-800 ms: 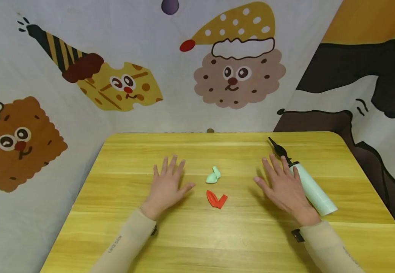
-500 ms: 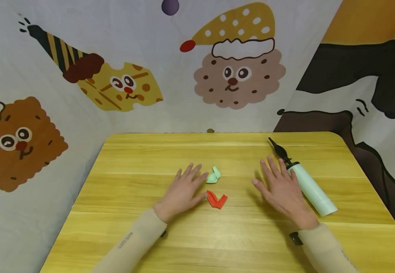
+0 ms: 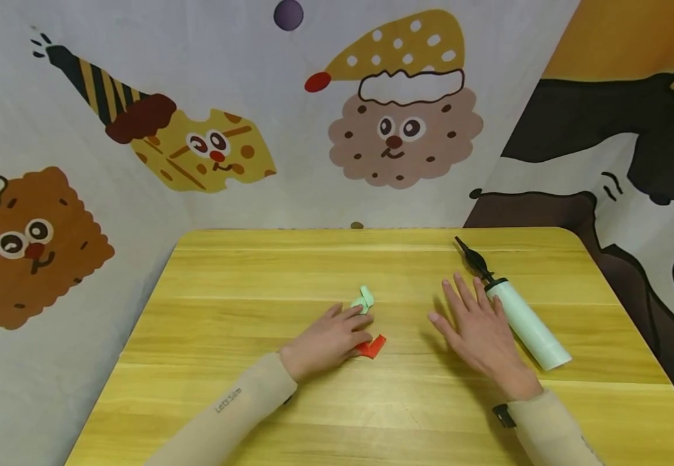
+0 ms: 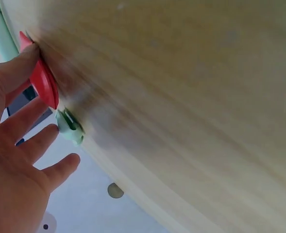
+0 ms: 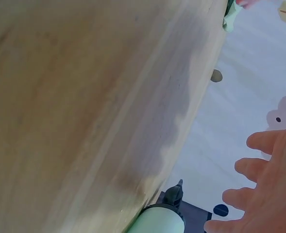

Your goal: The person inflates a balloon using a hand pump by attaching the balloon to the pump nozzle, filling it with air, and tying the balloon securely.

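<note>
wood-grain table [image 3: 226, 272], white backdrop [image 3: 232, 58], printed brown biscuit [image 3: 39, 246], printed yellow cheese [image 3: 205, 155]

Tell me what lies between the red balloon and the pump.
In the head view, the right hand comes between the red balloon and the pump, with bare tabletop between balloon and hand.

Yellow wood-grain table [image 3: 226, 272], pale backdrop [image 3: 307, 200] — cartoon snacks [image 3: 405, 145], party hats [image 3: 424, 57]

I see the left hand [image 3: 326, 340] has moved inward over the tabletop [image 3: 226, 278], its fingers [image 3: 349, 315] now pinching the red balloon [image 3: 373, 347].
</note>
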Available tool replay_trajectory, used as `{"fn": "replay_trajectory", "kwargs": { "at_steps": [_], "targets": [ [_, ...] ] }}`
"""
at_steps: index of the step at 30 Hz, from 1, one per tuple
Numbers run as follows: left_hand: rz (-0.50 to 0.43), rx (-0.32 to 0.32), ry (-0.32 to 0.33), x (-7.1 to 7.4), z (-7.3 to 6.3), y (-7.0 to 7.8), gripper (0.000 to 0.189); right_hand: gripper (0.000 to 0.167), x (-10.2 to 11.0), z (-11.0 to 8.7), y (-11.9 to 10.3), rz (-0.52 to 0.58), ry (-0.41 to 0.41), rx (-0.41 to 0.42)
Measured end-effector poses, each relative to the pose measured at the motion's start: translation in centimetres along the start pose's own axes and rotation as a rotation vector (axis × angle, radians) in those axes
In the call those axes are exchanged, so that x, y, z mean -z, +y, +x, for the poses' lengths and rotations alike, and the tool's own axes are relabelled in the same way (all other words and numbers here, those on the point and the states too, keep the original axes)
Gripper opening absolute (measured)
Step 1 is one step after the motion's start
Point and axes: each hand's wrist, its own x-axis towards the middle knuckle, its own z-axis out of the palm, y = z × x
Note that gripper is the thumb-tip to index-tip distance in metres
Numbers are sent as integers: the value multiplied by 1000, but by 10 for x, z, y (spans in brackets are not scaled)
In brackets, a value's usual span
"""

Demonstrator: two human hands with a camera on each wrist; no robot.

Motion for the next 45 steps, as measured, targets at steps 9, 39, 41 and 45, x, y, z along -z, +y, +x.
{"fn": "replay_trajectory", "kwargs": {
  "at_steps": [9, 39, 41, 45],
  "targets": [
    [-154, 61, 81, 1, -2, -5, 10, 76, 2, -2, 3, 21, -2, -20],
    [-1209, 577, 509, 24, -31, -30, 10, 78, 34, -31, 64, 21, 20, -158],
    [-1205, 565, 540, 23, -32, -32, 10, 79, 33, -33, 70, 7, 17, -172],
    [-1256, 531, 620, 21, -34, -37, 9, 83, 32, -34, 81, -4, -9, -208]
  ]
}}
